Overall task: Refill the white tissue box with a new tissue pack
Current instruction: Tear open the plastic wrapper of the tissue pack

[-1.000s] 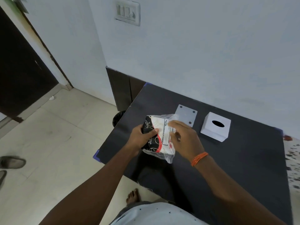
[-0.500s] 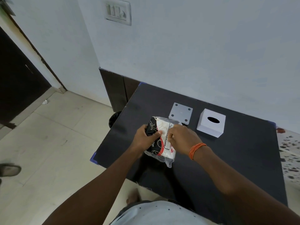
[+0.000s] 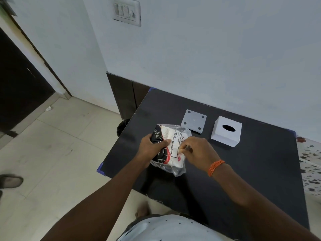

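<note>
A black table [image 3: 251,171] carries a white tissue box [image 3: 226,131] and grey plate [image 3: 194,120].

Both bare forearms reach forward from the bottom of the view and converge, the left hand [image 3: 152,146] and right hand [image 3: 199,153] close together with only a narrow gap between them. The left hand is curled, palm turned inward, its thumb laid across the front and its fingers wrapped out of sight behind what it grips. The right hand sits knuckles-up, thumb and forefinger pressed together in a pinch toward the left hand, and an orange thread band [image 3: 215,167] circles its wrist.
</note>
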